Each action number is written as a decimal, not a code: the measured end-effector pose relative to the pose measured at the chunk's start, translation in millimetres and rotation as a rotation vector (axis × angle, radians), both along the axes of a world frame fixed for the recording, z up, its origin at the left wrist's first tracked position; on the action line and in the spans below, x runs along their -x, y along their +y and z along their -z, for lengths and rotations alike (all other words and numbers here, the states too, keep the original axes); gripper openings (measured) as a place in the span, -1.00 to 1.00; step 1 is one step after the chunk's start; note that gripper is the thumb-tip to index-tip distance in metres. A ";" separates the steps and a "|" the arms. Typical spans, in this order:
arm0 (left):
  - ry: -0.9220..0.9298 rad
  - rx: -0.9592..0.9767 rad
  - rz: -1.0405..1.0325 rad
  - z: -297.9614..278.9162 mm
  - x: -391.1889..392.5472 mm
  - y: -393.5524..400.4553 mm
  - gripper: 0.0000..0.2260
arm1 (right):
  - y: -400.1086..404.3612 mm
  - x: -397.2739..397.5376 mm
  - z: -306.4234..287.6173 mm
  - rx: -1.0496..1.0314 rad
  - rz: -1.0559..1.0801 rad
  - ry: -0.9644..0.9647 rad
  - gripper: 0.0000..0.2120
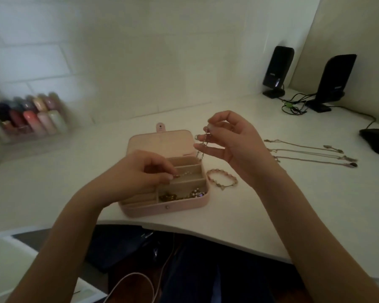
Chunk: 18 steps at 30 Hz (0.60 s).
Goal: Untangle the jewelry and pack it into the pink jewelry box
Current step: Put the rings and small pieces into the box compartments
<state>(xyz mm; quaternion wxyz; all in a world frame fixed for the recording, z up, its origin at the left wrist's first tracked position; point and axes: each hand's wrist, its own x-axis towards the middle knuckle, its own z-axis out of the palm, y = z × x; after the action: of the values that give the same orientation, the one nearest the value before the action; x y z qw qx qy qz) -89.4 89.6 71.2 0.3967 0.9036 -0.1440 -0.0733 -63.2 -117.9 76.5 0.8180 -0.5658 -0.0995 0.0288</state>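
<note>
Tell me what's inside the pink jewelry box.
The pink jewelry box is open. Its front right compartment holds a tangle of gold jewelry. The left hand pinches a small gold piece over the narrow slots and covers the left compartments.

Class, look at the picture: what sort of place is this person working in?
Probably a home desk or dressing table: a white desk in a corner, two black speakers with cables, and a rack of nail polish bottles.
</note>
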 end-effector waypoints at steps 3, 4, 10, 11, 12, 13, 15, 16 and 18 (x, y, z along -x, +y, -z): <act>0.013 0.055 0.055 2.1 0.6 -4.7 -0.87 | 13.9 2.4 -4.7 0.070 -0.020 -0.031 -0.88; 0.028 0.093 0.065 1.9 0.7 -6.5 -0.88 | 17.6 3.2 -5.8 0.082 -0.027 -0.040 -0.88; 0.160 0.471 0.053 -2.7 -0.6 -15.5 -0.85 | 25.7 2.8 -12.5 0.100 -0.028 -0.076 -0.85; 0.198 0.523 0.057 -2.4 -0.6 -16.2 -0.85 | 26.1 2.5 -13.1 0.100 -0.027 -0.077 -0.85; 0.223 0.538 0.064 -1.2 -0.9 -16.5 -0.86 | 26.7 2.4 -13.1 0.100 -0.027 -0.074 -0.85; 0.231 0.518 0.067 0.6 -1.4 -16.3 -0.87 | 27.3 2.7 -12.7 0.101 -0.030 -0.070 -0.85; 0.195 0.423 0.064 3.9 -2.7 -14.1 -0.87 | 29.1 3.6 -11.1 0.105 -0.037 -0.060 -0.84; 0.171 0.370 0.068 4.5 -3.2 -12.6 -0.87 | 30.1 4.4 -10.5 0.109 -0.042 -0.056 -0.84; 0.137 0.274 0.081 3.9 -2.8 -8.8 -0.87 | 32.5 6.5 -10.2 0.116 -0.051 -0.047 -0.84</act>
<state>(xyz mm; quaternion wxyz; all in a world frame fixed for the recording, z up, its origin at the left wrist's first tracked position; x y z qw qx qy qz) -86.5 80.8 67.4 0.5220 0.8273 -0.1616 -0.1306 -69.7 -85.4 86.8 0.7802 -0.6101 -0.1312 0.0423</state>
